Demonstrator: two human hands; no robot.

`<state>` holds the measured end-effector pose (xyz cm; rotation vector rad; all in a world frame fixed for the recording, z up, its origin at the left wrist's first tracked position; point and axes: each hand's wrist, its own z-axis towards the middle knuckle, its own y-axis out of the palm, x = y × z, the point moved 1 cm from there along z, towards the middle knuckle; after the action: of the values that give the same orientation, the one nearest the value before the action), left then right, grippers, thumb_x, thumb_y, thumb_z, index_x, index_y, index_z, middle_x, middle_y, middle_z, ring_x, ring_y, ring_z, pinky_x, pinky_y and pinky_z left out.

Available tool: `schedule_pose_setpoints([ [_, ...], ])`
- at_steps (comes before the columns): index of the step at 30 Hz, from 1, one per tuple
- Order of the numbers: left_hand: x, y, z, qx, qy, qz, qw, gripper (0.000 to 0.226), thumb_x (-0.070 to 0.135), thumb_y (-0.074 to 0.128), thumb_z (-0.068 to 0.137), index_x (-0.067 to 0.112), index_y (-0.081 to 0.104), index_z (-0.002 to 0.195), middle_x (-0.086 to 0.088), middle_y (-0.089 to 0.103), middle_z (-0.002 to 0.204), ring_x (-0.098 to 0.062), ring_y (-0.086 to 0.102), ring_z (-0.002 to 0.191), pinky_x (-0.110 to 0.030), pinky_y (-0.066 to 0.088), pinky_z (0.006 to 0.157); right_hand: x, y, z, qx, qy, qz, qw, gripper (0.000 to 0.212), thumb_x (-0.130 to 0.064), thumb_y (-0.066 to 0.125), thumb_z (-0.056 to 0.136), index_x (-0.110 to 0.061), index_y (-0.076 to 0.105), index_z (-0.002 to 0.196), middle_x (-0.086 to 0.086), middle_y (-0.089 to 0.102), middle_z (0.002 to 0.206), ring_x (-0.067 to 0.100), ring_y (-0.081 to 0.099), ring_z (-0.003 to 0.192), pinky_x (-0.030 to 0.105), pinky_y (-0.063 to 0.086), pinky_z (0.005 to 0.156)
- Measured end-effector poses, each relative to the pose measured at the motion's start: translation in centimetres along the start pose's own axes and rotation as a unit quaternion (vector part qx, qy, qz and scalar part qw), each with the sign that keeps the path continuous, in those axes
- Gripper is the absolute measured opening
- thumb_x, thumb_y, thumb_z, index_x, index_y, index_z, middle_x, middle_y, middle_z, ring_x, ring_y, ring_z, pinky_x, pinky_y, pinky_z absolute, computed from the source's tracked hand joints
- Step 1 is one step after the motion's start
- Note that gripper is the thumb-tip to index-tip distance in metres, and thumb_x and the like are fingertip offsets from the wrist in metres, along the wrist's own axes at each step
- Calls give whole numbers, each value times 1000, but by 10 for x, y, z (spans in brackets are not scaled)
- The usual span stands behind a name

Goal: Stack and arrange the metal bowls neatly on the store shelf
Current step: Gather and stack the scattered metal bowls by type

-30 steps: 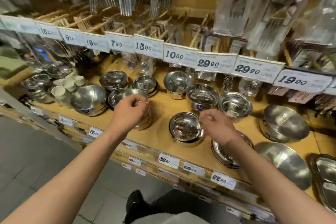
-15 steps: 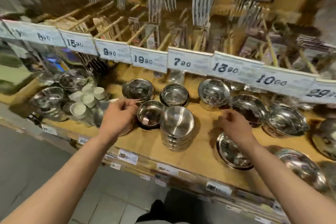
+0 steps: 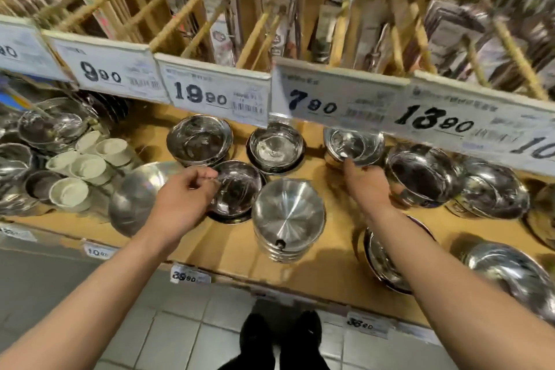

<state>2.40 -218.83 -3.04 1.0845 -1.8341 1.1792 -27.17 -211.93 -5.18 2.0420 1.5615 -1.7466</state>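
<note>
Left hand (image 3: 183, 198) is pinching the rim of a metal bowl (image 3: 237, 189) at mid-frame on the shelf (image 3: 228, 246); right hand (image 3: 368, 186), fingers loosely extended, is touching another bowl (image 3: 354, 144) just above.

White cups (image 3: 87, 165), price tags (image 3: 220, 97), utensil pkgs (image 3: 223, 30)

Prices are printed in black on white paper tags clipped along the upper wooden shelf edge — 9.90 (image 3: 100, 73), 19.90 (image 3: 200, 95), 7.90 (image 3: 312, 103) and 13.80 (image 3: 435, 122). On the lower shelf edge, small white labels are read as 10.00 (image 3: 98, 252) and 38.20 (image 3: 360, 323) — the rest is blurred.
</note>
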Motion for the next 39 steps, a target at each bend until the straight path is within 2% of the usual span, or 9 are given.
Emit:
schedule_pose_setpoints([
  [2,-3,-1,5,7,-8,-3,1000,12,12,62,98,17,71,105,-12,73,98,-19,66,85,-36,56,85,-2,7,11,20,31,-18,999,51,-42,53,103,6,65,115,22,68,116,37,63,116,29,42,80],
  [7,-13,1,15,2,-28,-21,999,12,8,61,98,15,71,98,-13,71,88,-24,63,78,-38,50,76,-1,18,30,49,119,14,992,63,-47,54,101,4,52,138,21,59,139,37,55,129,33,44,99],
  [9,-16,1,16,8,-25,-13,1000,14,9,61,97,18,71,97,-11,73,91,-20,66,78,-35,53,75,-2,20,30,63,123,34,990,55,-38,56,102,5,54,135,12,65,121,27,63,106,14,48,78],
  [10,-17,1,16,9,-22,-12,1000,14,9,61,97,19,72,96,-9,74,92,-17,67,78,-32,55,74,-4,20,29,71,117,48,989,46,-31,57,102,6,57,130,7,62,104,20,59,86,5,41,52],
  [14,-19,-2,17,-11,-25,-28,999,15,7,60,97,17,71,99,-14,74,98,-22,67,84,-40,57,82,-9,17,18,85,114,103,984,27,-21,57,102,2,65,112,5,59,74,5,42,30,8,25,25],
  [19,-15,-14,22,10,-3,-26,1000,17,7,63,94,21,72,97,-1,76,86,-15,68,78,-28,57,72,-2,15,-2,102,90,220,966,20,-19,59,100,-4,60,114,8,73,98,9,66,44,16,49,40],
  [27,-10,-34,26,19,17,-37,999,18,6,59,98,20,70,100,-3,72,95,-18,67,89,-29,55,75,11,-11,-57,61,-65,188,978,16,-18,60,98,-21,62,113,-2,76,82,26,73,60,54,63,71],
  [34,-4,-45,46,52,45,-14,998,20,6,56,98,23,67,98,0,66,92,-19,62,90,-37,57,86,3,-33,-79,17,-72,239,968,24,-5,53,100,-14,62,121,9,76,87,20,68,60,44,61,71],
  [39,-2,-54,63,118,80,130,981,25,14,63,94,13,70,118,1,73,107,-17,66,98,-19,48,84,3,-36,-90,-7,-97,231,968,26,-2,52,100,-23,64,110,4,76,74,16,69,56,24,61,57],
])
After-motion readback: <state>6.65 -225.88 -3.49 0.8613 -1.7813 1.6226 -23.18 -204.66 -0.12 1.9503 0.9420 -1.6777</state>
